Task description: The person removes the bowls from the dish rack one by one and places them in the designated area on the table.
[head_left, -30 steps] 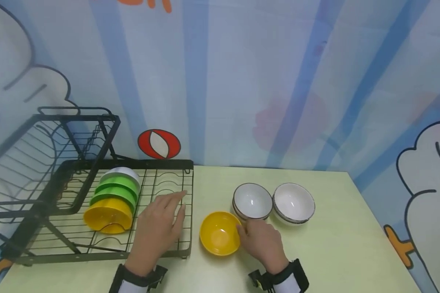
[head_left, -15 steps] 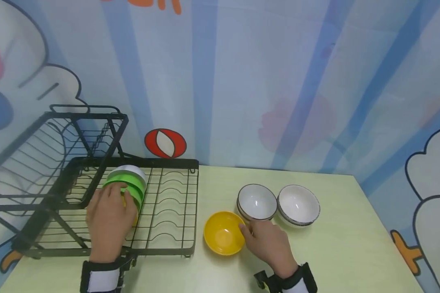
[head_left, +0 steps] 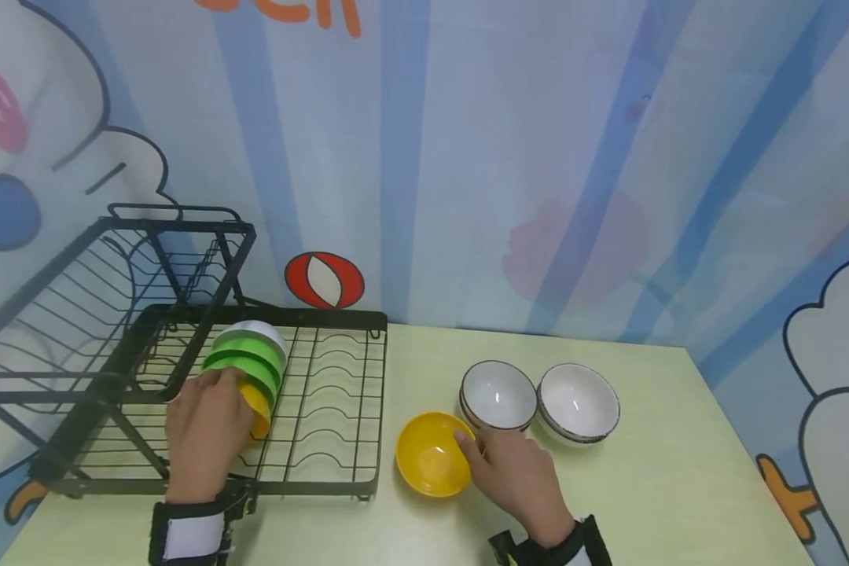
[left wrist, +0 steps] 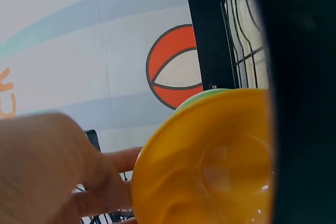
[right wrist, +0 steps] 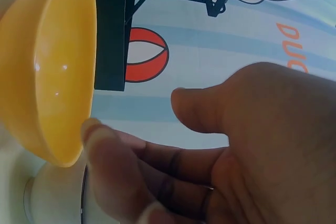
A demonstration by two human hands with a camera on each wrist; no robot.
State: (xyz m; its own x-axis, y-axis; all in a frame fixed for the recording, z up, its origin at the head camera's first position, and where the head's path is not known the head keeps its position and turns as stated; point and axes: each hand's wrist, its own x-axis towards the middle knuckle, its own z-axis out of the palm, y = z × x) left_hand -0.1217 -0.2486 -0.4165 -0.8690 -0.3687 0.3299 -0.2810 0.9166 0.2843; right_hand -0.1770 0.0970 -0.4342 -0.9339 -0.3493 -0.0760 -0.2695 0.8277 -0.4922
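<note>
In the head view my left hand (head_left: 208, 428) is at the dish rack (head_left: 378, 409), its fingers curled at the rim of a yellow bowl (head_left: 258, 410). The left wrist view shows this yellow bowl (left wrist: 210, 166) on edge with fingers (left wrist: 118, 182) behind its rim; the thumb is hidden. Behind it stand two green bowls (head_left: 258, 373) and a white bowl (head_left: 258, 328). My right hand (head_left: 520, 475) hovers beside a second yellow bowl (head_left: 431, 456) on the table. In the right wrist view its thumb is apart from the fingers, and one fingertip is at the rim (right wrist: 86, 114).
Two groups of white bowls with dark rims stand right of the yellow bowl: a stack (head_left: 498, 393) and, beside it, more white bowl (head_left: 578, 401). The rack's upper tier (head_left: 49, 299) rises at the left. A printed cloth (head_left: 453, 157) hangs behind the table (head_left: 651, 456).
My left hand has moved left from above the rack's right part to the yellow bowl in the row. The right hand stays by the table's yellow bowl. The head view has shifted slightly.
</note>
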